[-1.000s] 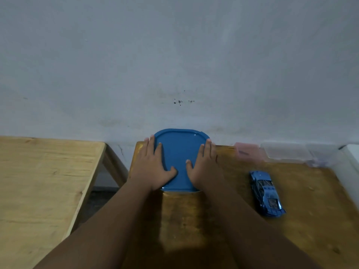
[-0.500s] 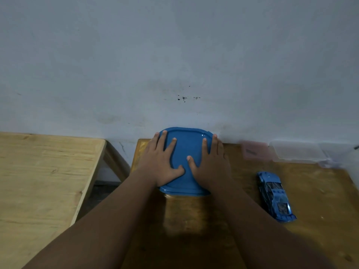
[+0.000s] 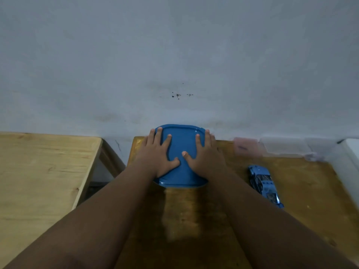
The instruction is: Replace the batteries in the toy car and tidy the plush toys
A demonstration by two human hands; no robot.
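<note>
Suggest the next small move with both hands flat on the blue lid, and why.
Probably lift the right hand off the blue lid and reach right for the toy car. Both it and the left hand lie flat on the lid, gripping nothing, while the car sits untouched on the table beside the right forearm. Whether the lid is fully seated cannot be seen.
</note>
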